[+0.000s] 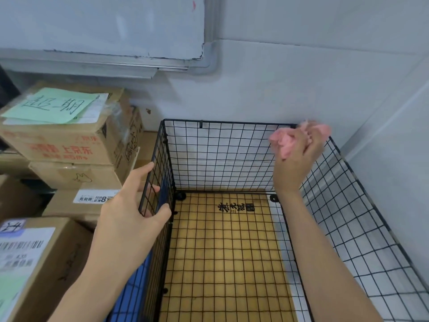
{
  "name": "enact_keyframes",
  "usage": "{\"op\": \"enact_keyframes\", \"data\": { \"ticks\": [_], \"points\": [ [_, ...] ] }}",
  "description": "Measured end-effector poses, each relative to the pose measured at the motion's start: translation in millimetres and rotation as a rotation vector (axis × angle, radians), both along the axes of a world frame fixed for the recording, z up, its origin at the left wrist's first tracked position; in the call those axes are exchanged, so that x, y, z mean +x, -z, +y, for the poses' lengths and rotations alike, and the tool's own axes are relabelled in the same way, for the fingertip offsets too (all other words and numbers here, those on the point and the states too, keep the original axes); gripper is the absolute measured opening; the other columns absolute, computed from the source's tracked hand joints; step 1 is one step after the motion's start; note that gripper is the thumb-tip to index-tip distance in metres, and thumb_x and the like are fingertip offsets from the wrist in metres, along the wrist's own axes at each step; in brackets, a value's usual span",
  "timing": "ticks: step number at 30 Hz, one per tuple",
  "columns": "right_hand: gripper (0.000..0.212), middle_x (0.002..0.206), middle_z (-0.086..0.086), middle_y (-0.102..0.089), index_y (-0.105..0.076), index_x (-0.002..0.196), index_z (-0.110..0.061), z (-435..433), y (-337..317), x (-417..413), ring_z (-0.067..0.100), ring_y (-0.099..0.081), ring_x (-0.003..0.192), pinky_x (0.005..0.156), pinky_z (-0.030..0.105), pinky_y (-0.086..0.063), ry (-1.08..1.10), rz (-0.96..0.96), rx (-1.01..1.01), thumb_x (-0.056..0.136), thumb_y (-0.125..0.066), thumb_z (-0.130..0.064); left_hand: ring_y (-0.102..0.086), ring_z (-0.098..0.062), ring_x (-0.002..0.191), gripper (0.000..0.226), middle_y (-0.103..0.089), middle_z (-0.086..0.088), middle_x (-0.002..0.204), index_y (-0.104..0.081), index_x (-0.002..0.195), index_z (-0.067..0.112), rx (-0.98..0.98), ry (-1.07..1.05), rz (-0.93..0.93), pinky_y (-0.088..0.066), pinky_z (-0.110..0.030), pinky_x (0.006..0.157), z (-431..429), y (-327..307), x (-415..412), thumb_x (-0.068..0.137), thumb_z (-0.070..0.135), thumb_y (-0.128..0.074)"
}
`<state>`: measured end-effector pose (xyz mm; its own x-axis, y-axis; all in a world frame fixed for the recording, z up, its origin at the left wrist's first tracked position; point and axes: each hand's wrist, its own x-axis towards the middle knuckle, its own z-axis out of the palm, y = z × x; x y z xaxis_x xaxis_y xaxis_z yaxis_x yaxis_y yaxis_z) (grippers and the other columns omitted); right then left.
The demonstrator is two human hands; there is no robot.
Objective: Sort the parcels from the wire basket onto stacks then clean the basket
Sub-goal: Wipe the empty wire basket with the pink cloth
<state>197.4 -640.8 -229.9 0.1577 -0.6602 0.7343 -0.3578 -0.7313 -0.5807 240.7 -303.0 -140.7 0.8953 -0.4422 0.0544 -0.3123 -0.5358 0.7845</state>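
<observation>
The black wire basket (222,123) stands in the room's corner with no parcels inside; a brown cardboard sheet (222,252) lines its floor. My left hand (132,205) grips the top rim of the basket's left wall, thumb inside and fingers outside. My right hand (299,156) holds a crumpled pink cloth (285,142) against the basket's far right corner, at the top rim. Stacked cardboard parcels (69,140) stand to the left of the basket.
A green handwritten sheet (55,105) lies on the topmost box. Another labelled box (34,263) sits at the near left. A whiteboard (102,26) hangs on the wall above the stacks. White walls close in behind and to the right of the basket.
</observation>
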Motion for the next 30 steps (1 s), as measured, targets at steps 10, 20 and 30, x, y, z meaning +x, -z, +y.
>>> {"op": "enact_keyframes", "data": {
  "ticks": [10,20,30],
  "points": [
    [0.064,0.150,0.016,-0.032,-0.043,0.140,-0.010,30,143,-43,0.039,-0.043,0.126,0.099,0.050,-0.051,0.031,0.771,0.531,0.084,-0.072,-0.004,-0.063,-0.010,0.066,0.073,-0.063,0.023,0.098,-0.040,0.143,0.043,0.008,-0.011,-0.013,-0.056,-0.030,0.065,0,0,0,0.082,0.021,-0.074],
    [0.039,0.133,0.000,-0.042,-0.054,0.122,-0.026,111,130,-14,0.015,-0.057,0.109,0.090,0.028,-0.056,-0.389,0.801,0.517,0.086,-0.067,-0.018,-0.062,-0.008,0.068,0.072,-0.061,0.020,0.100,-0.040,0.143,0.041,0.011,-0.022,-0.017,-0.056,-0.037,0.068,-4,-2,0,0.082,0.022,-0.074],
    [0.058,0.148,0.001,-0.034,-0.046,0.138,-0.027,203,114,-38,0.025,-0.041,0.135,0.106,0.036,-0.047,-0.696,1.207,0.383,0.086,-0.069,-0.016,-0.063,-0.018,0.094,0.072,-0.059,0.015,0.104,-0.038,0.145,0.038,0.015,0.001,0.000,-0.055,-0.045,0.083,-1,-7,-1,0.084,0.020,-0.072]
  ]
}}
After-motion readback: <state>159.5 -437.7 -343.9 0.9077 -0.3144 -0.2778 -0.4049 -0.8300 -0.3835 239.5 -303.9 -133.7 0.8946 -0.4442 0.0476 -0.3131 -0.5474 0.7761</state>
